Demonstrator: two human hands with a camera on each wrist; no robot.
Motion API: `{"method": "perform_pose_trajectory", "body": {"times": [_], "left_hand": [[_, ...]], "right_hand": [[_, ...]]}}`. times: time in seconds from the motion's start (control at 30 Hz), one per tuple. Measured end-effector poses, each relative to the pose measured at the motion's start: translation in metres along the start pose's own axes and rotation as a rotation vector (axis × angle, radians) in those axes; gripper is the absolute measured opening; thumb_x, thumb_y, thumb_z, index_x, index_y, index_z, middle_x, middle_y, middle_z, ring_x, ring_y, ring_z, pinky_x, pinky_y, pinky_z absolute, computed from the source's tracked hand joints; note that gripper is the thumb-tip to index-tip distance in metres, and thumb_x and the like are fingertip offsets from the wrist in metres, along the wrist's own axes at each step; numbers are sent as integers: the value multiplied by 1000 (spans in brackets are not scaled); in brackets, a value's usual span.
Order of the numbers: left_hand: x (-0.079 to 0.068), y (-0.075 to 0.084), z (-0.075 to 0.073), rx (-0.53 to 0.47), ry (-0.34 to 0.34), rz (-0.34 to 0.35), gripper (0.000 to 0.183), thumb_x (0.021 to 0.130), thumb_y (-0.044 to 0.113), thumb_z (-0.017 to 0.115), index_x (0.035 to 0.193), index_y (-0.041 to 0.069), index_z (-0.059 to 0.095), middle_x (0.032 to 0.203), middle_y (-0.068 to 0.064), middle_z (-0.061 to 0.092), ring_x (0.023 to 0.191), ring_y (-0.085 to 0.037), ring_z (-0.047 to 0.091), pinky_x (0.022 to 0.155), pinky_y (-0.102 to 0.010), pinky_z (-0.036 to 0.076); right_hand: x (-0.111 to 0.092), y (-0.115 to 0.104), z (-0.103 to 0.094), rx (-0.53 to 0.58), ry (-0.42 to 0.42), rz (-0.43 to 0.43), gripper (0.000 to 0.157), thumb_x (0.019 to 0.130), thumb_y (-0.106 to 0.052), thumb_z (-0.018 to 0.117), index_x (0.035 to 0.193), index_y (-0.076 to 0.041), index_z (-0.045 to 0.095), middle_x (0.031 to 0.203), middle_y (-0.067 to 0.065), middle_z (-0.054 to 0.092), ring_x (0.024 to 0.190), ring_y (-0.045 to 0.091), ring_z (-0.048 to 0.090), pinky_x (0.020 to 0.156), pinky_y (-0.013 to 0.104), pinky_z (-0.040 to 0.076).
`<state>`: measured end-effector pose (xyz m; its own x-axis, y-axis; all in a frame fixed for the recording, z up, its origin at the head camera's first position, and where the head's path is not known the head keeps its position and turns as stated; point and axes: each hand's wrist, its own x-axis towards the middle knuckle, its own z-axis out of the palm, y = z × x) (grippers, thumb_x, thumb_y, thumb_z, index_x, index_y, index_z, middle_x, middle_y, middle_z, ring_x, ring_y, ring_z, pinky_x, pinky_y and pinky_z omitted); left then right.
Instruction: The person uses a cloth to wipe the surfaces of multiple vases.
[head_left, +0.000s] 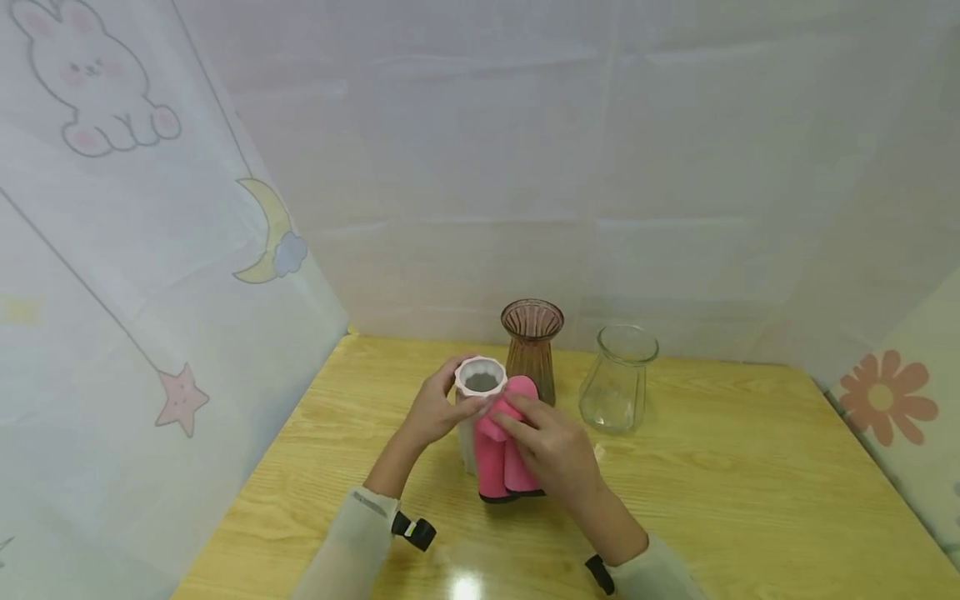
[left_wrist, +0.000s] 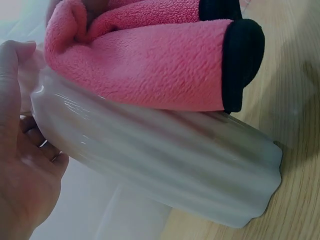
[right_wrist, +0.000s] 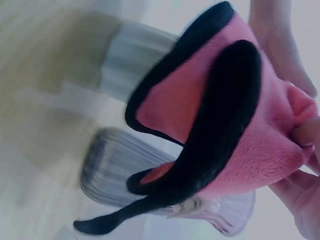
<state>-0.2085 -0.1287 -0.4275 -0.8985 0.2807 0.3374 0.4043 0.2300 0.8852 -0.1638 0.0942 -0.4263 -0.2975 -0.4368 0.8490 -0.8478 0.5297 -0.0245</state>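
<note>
A white ribbed vase (head_left: pixel 467 454) stands on the table, its scalloped rim facing up. My left hand (head_left: pixel 437 408) grips it just below the rim, thumb on the near side; in the left wrist view the ribbed body (left_wrist: pixel 150 150) shows down to its base. My right hand (head_left: pixel 558 450) pinches a fuzzy pink cloth (head_left: pixel 491 468) with black edging at the vase's upper right side. Folds of the cloth (left_wrist: pixel 155 70) hang down along the vase wall. In the right wrist view a black strip dangles from the cloth (right_wrist: pixel 270 150), which hides much of the vase.
Right behind the cloth stands a brown-purple ribbed glass vase (head_left: pixel 532 354) with a flared rim. A clear glass vase (head_left: pixel 615 392) is farther right. Both share the wooden table (head_left: pixel 720 483), with a printed sheet (head_left: pixel 480 167) hanging behind it.
</note>
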Motion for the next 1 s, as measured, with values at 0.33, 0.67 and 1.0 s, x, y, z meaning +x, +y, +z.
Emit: {"method": "perform_pose_trajectory", "body": {"times": [0.33,0.67,1.0], "left_hand": [[1,-5,-4,-139,-40,64,70,87,30,77,142,-4,50,130,-24,60,118,-24,54,104,-43,40],[2,-10,-3,-182,-92,109,75,88,43,75,142,-4,50,130,-24,59,121,-20,55,105,-36,42],[0,-12,-3,-214,-79,75,88,83,50,78,141,-9,48,127,-32,56,111,-19,56,93,-26,47]], "right_hand": [[-7,-6,12,59,-33,43,39,77,-4,80,115,-10,76,118,12,69,109,31,66,92,39,56],[-12,-11,12,71,-22,74,37,72,4,82,107,-9,79,109,10,70,101,28,66,86,35,58],[-21,-15,14,8,-60,31,35,68,1,89,101,-7,80,100,9,74,100,31,67,88,37,57]]}}
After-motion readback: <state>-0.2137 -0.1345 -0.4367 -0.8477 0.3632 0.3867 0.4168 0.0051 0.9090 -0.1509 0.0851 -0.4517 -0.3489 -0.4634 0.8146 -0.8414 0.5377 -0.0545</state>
